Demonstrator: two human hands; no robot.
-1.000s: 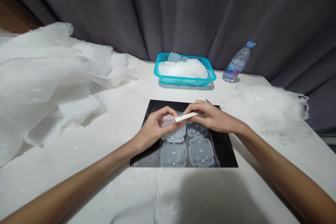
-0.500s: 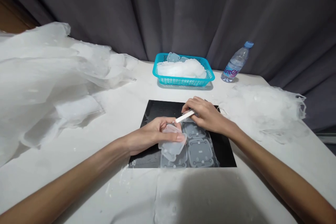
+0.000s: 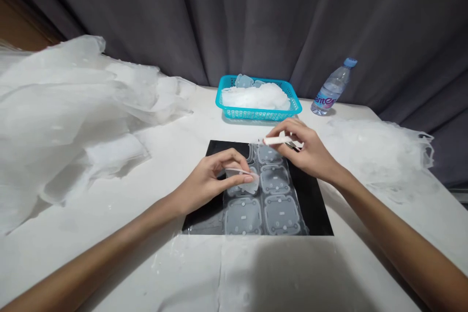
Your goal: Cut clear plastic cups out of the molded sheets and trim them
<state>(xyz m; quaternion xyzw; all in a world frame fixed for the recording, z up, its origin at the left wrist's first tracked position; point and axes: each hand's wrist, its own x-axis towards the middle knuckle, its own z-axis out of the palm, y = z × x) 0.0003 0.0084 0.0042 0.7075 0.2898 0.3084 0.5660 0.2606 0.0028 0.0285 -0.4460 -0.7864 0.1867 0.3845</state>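
Note:
A clear plastic sheet of moulded square pieces (image 3: 265,204) lies on a black mat (image 3: 314,204) in the middle of the white table. My left hand (image 3: 212,180) pinches one loose clear piece (image 3: 245,181) just above the sheet's left column. Over the sheet's far right corner my right hand (image 3: 305,148) grips a thin white stick-like tool (image 3: 280,140), held roughly level and pointing left.
A turquoise basket (image 3: 258,103) holding clear plastic pieces stands behind the mat. A water bottle (image 3: 332,88) stands at the back right. Heaps of clear plastic film lie at the left (image 3: 69,117) and right (image 3: 380,151). Dark curtains hang behind the table.
My right hand has lifted the white tool up and away from the sheet toward the far right. My left hand has turned the loose piece and kept it over the sheet.

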